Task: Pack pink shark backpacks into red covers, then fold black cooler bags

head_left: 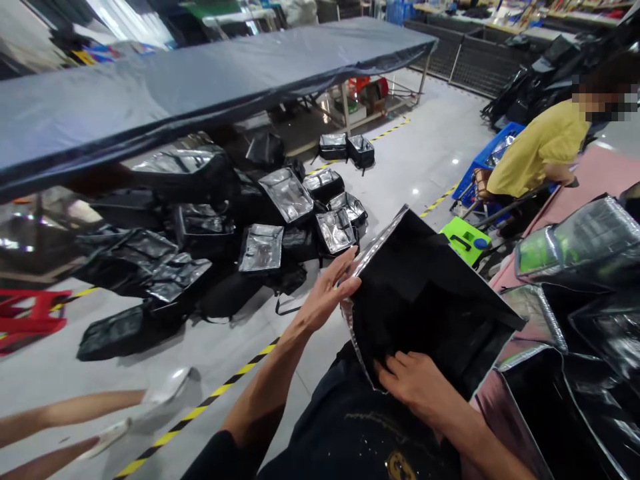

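Held tilted in front of my body is a black insulated bag [425, 287] with a silvery, raw-looking edge. My left hand [330, 293] pinches that edge at its left side, thumb on the near face and fingers along the rim. Lower down, my right hand [407, 380] lies with curled fingers over the bag's near edge, gripping it close to my shirt; its fingertips are partly lost against the black fabric. Beside the bag on the right, more black bags with silver lining [540, 313] rest on a pink surface [575, 177].
Many black bags with silver lining [263, 247] lie piled on the floor left of me. A long covered table [215, 73] stands behind them. A person in a yellow top [540, 147] sits at right, near a green container [465, 241]. Someone's legs [75, 410] show lower left.
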The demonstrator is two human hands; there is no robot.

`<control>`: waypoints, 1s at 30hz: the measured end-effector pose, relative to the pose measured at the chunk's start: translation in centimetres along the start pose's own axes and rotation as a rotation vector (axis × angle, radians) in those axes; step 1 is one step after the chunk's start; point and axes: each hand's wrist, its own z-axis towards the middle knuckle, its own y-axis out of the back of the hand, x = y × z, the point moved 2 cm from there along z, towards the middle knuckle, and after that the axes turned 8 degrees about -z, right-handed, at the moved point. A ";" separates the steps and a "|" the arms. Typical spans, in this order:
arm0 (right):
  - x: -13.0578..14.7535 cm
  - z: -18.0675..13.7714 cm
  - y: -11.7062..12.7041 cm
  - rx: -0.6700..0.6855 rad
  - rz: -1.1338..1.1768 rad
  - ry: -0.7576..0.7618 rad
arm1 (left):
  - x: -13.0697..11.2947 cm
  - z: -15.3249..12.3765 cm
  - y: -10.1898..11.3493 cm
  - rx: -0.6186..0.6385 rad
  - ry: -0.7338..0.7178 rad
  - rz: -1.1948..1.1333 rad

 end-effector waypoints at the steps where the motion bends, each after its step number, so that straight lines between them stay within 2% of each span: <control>1: 0.4 -0.1 -0.5 0.008 0.001 0.020 | -0.1 0.0 0.0 0.000 0.001 0.025; 5: 1.5 -0.6 -2.7 0.073 -0.008 0.045 | 0.0 1.2 0.4 0.018 -0.002 0.336; 7: 1.2 -1.4 -2.7 0.108 0.004 -0.008 | 0.2 1.7 0.9 0.001 -0.013 0.472; 10: 0.0 -2.6 0.2 0.079 0.143 -0.073 | 1.1 1.4 1.6 -0.128 -0.010 0.569; 12: -1.1 -2.8 2.8 -0.032 0.178 -0.128 | 2.2 0.5 1.6 -0.178 -0.005 0.548; 14: -2.5 -2.0 4.2 -0.156 0.111 -0.261 | 3.5 -0.6 1.2 -0.175 0.007 0.497; 16: -3.8 -0.5 3.4 -0.231 0.045 -0.429 | 4.7 -1.7 0.7 -0.179 0.036 0.471; 20: -5.4 2.7 -1.8 -0.311 0.034 -0.588 | 6.2 -2.5 0.1 -0.180 0.082 0.423; 23: -6.3 4.1 -3.3 -0.334 0.025 -0.601 | 6.3 -1.4 0.4 -0.140 0.136 0.370; 27: -8.6 6.8 -1.7 -0.407 0.010 -0.599 | 6.2 2.3 1.9 -0.100 0.173 0.293; 30: -11.5 9.8 -1.3 -0.385 -0.008 -0.624 | 6.9 5.7 3.0 -0.061 0.212 0.260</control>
